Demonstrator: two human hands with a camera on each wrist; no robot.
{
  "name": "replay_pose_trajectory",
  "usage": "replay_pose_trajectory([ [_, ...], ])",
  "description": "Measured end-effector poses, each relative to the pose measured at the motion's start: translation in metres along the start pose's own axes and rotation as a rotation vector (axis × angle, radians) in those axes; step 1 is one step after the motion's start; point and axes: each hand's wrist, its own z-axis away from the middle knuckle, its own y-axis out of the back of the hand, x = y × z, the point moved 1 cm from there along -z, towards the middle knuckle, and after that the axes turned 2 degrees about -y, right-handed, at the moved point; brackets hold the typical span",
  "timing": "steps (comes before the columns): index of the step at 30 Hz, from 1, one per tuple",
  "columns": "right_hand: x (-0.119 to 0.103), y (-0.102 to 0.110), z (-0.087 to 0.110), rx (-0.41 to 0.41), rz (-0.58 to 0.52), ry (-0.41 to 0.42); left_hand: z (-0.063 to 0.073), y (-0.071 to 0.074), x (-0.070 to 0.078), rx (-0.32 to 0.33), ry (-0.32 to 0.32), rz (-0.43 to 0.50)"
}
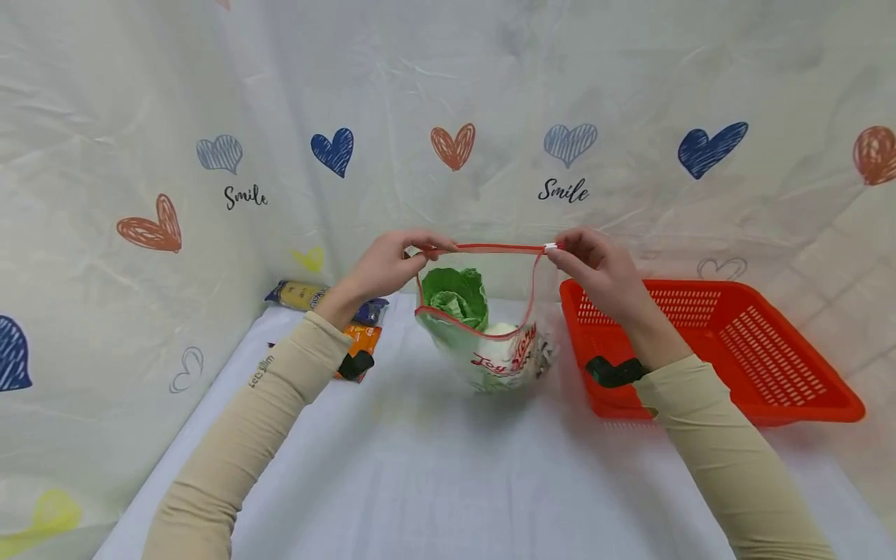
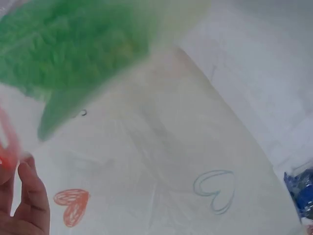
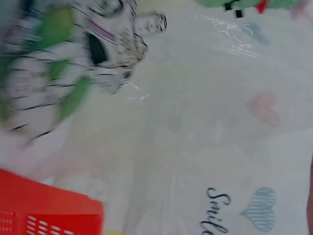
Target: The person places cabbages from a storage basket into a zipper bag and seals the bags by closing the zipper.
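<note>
A clear slider zip bag (image 1: 511, 362) with a red rim and red lettering hangs or stands over the white table. Leafy green lettuce (image 1: 458, 299) shows inside it, beside something pale. My left hand (image 1: 399, 260) pinches the left end of the red rim; in the left wrist view the left hand (image 2: 29, 200) is at the lower left, below the blurred green leaves (image 2: 73, 54). At the rim's right end, my right hand (image 1: 595, 264) pinches near the white slider (image 1: 551, 246). The right wrist view shows the bag's printed side (image 3: 58, 63), with the hand almost wholly out of frame.
To the right stands a red plastic basket (image 1: 777, 362) with slotted walls. Behind my left forearm lie a yellow and blue packet (image 1: 301, 295) and an orange packet (image 1: 364, 340). A pale sheet with printed hearts (image 1: 453, 146) hangs behind the table.
</note>
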Motion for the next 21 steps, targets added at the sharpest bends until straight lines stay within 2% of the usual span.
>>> replay_pose_trajectory([
  [3, -0.008, 0.005, 0.000, 0.018, 0.075, -0.055, 0.006, -0.004, -0.007, -0.018, 0.040, 0.085],
  [7, -0.013, 0.006, 0.003, 0.044, 0.173, -0.118, 0.022, -0.017, -0.017, -0.036, 0.138, 0.211],
  [9, -0.012, 0.007, 0.005, 0.067, 0.193, -0.166, 0.031, -0.025, -0.017, -0.025, 0.168, 0.267],
  [12, -0.011, 0.008, 0.007, 0.098, 0.197, -0.226, 0.046, -0.037, -0.012, 0.009, 0.181, 0.317],
  [14, -0.009, 0.008, 0.008, 0.111, 0.179, -0.247, 0.055, -0.045, -0.005, 0.025, 0.157, 0.313],
  [17, -0.007, 0.008, 0.008, 0.127, 0.143, -0.276, 0.064, -0.060, 0.005, 0.034, 0.100, 0.254],
  [21, -0.004, 0.009, 0.009, 0.134, 0.117, -0.304, 0.066, -0.075, 0.013, 0.061, 0.003, 0.175],
])
